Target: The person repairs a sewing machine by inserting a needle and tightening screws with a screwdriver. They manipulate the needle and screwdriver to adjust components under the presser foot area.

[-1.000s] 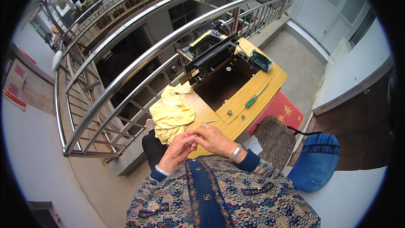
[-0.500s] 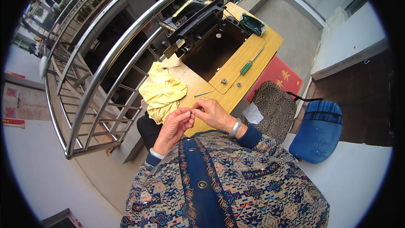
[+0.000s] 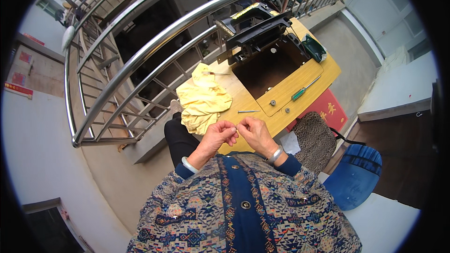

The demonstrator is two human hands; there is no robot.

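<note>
You've got both hands pinched together, left hand point(image 3: 216, 137) and right hand point(image 3: 253, 133), on something too tiny to make out. The sewing machine point(image 3: 255, 30) at 12 o'clock sits tipped back off the worktop point(image 3: 328, 72), green screwdriver point(image 3: 304, 89) untouched, so you're nowhere near done, I'd say.

- The left hand point(image 3: 216, 137) and right hand point(image 3: 253, 133) have closed together, fingertips now touching.
- The view has tilted, so the table point(image 3: 243, 100) sits higher and the railing point(image 3: 154, 42) looms larger.

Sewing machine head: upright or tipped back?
Tipped back: the black sewing machine head leans toward the railing, leaving the table's rectangular well open.
</note>
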